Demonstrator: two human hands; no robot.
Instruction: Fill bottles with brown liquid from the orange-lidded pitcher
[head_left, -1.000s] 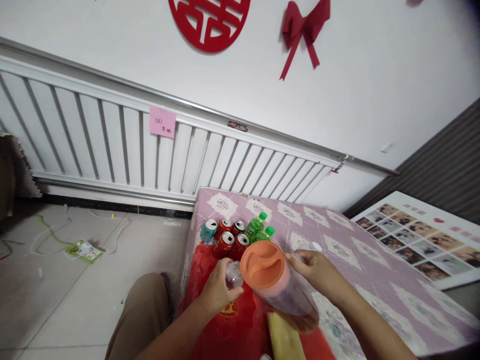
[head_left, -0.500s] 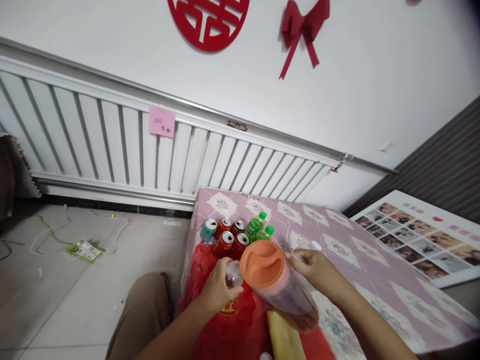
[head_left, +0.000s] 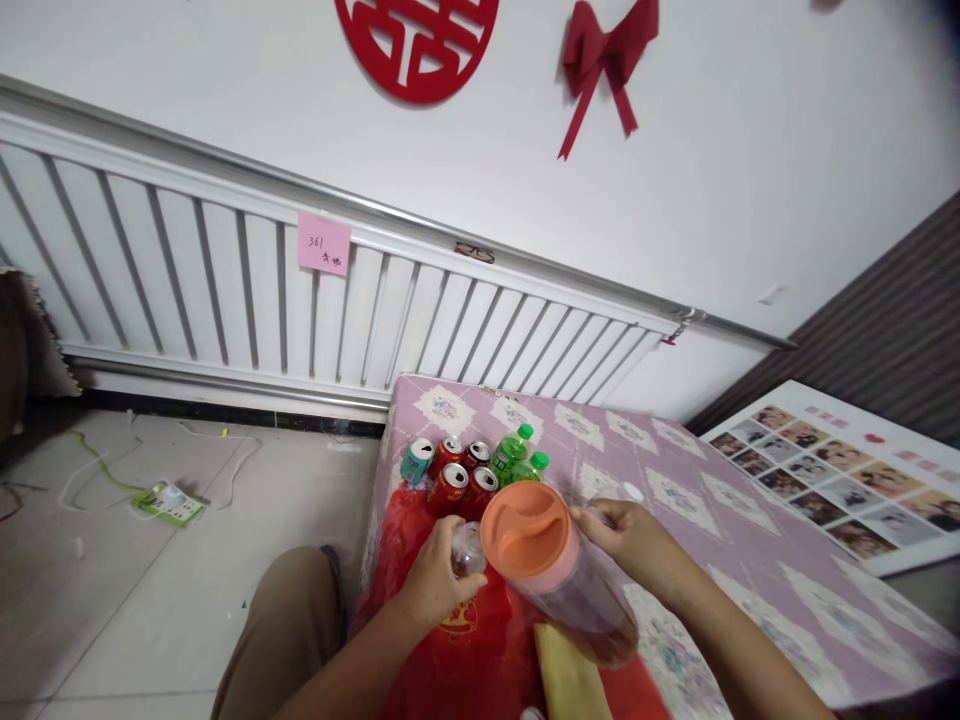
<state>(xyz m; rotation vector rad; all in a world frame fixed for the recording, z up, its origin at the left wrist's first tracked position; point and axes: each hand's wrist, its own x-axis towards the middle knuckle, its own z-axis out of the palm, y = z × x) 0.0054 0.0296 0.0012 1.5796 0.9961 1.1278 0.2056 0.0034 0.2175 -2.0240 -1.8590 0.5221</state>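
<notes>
- So the person looks to be lining up a pour, going by the pose: the jug (head_left: 592, 605) leans over with its orange lid (head_left: 527, 530) right up by the left hand (head_left: 441, 582)
- Left hand is wrapped round a small clear cup (head_left: 469, 550), thumb on the near side and fingers on the far side. Pretty sure it's a cup, but the hand hides a lot of it
- Right hand (head_left: 641, 545) is gripping the jug on its far side, seemingly by a handle, though most of that is covered by the fingers
- Jug is between the two hands, above the bed (head_left: 675, 490), with brownish liquid low in the body. Can't see any stream, and can't tell if the lid edge actually touches the cup or just sits beside it
- Under the cup and jug there's a red sheet (head_left: 480, 665) with gold print, plus a yellow thing (head_left: 574, 680) partly behind the jug
- Just past the left hand: red cans (head_left: 448, 490), a teal can (head_left: 416, 463) and two green bottles (head_left: 510, 457), all upright and bunched together
- Imo the next move calls for a steady cup and a slow wrist on the jug, with the spout side facing the cup. Tip it too fast and the sheet probably gets wet
</notes>
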